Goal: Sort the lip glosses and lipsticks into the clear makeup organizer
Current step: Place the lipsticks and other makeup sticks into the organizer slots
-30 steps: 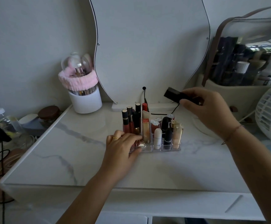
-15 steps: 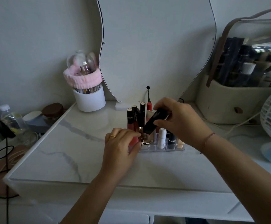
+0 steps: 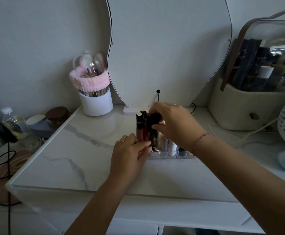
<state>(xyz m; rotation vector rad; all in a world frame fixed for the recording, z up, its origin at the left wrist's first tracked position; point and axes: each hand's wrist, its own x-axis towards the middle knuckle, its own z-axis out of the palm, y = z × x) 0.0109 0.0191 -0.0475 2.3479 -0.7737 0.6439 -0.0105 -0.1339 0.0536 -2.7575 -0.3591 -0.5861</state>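
Nearly Seated: Black Lipstick Going In

Now gripping a black lipstick (image 3: 152,122) in the right hand (image 3: 174,123), fingers closed around it, upright over the clear makeup organizer (image 3: 162,154) beside 2 red lip glosses (image 3: 141,128). Bracing the organizer's left end with the left hand (image 3: 129,153), fingers curled against it. Probably next: lowering straight into a free slot, then letting go.

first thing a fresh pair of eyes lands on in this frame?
Both hands meeting at the clear organizer in the middle of the white marble tabletop: the right hand lowers a black tube into it from above, while the left hand rests at its front left corner beside two tall red lip glosses. Next, the white brush cup with a fluffy pink band at back left.
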